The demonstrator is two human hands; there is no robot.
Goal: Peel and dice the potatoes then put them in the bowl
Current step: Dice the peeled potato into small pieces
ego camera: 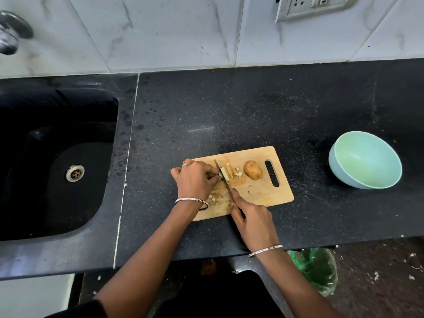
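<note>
— Where are the potatoes now, and why is the left hand so near the blade?

— From the head camera I see the left hand (pixel 197 177) with its fingertips bent down, pinching the potato strips (pixel 229 172) against the cutting board (pixel 270 196). I think it keeps them together so that one cut goes across all of them. The knife (pixel 223 177) touches the strips, with its tip pointing away from the body.

— And the right hand?

— The right hand (pixel 252 221) has its fingers wrapped tight round the knife handle, at the near edge of the board. It holds nothing else.

— Please count for me.

— One knife, one board, one bowl (pixel 364 157). The bowl has nothing in it and stands well apart on the right of the counter (pixel 229 111), I suppose to receive the dice later. One whole potato (pixel 253 170), with skin on, waits on the board beside the handle slot. Of the loose pieces (pixel 212 199) I count about three near the left wrist; the group at the blade is too small to count exactly.
</note>
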